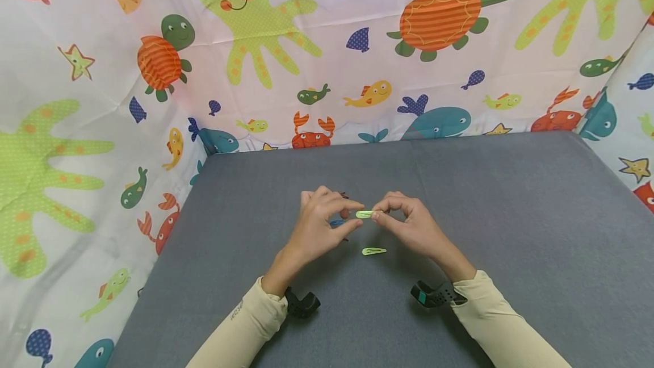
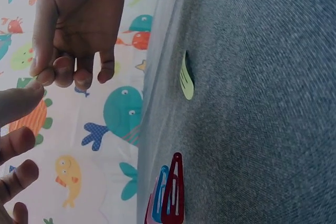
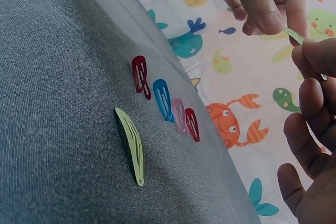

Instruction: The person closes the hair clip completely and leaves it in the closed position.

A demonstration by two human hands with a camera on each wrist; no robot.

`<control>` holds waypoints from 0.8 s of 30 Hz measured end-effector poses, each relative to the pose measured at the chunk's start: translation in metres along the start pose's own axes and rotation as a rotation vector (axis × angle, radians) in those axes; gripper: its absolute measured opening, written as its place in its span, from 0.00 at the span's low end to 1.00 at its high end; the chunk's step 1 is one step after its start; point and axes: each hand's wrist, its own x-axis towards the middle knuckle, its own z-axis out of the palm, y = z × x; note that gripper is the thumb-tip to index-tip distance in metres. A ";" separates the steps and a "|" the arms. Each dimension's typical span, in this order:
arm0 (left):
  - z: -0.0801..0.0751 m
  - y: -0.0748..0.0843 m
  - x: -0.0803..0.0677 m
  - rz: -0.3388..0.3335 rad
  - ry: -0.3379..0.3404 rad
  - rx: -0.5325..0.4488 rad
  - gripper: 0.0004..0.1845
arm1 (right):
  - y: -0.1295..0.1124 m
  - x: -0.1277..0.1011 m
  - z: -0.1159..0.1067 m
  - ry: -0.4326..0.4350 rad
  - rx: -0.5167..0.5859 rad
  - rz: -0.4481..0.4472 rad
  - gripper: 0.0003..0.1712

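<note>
Between the two hands, raised above the table, is a lime-green snap hair clip (image 1: 364,214). My right hand (image 1: 409,221) pinches its right end between thumb and index finger. The thumb and index fingertips of my left hand (image 1: 322,217) are at its other end, gripping it there; the right wrist view shows the clip (image 3: 295,36) bridging the fingers. A second lime-green hair clip (image 1: 374,251) lies on the table below the hands. Beyond it lie a blue clip (image 3: 163,99), dark red clips (image 3: 139,74), a pink clip (image 3: 179,114) and a red clip (image 3: 192,124), mostly covered by my left hand in the head view.
The table has a grey cloth top (image 1: 511,231). A white curtain (image 1: 286,95) printed with sea animals stands along its back and sides. Each wrist wears a dark strap, such as the right wrist's band (image 1: 434,294).
</note>
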 end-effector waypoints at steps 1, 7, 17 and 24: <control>0.000 0.000 0.000 0.010 0.009 0.015 0.12 | 0.000 0.000 0.000 -0.002 0.006 0.004 0.06; 0.000 0.001 0.001 0.044 0.049 0.078 0.11 | -0.001 0.000 0.001 -0.010 0.024 0.027 0.06; 0.002 -0.001 0.000 0.032 0.058 0.108 0.10 | -0.003 -0.001 0.001 0.019 -0.025 0.038 0.06; 0.003 -0.002 -0.001 0.000 0.051 0.113 0.09 | 0.000 -0.001 -0.001 0.076 -0.071 0.024 0.09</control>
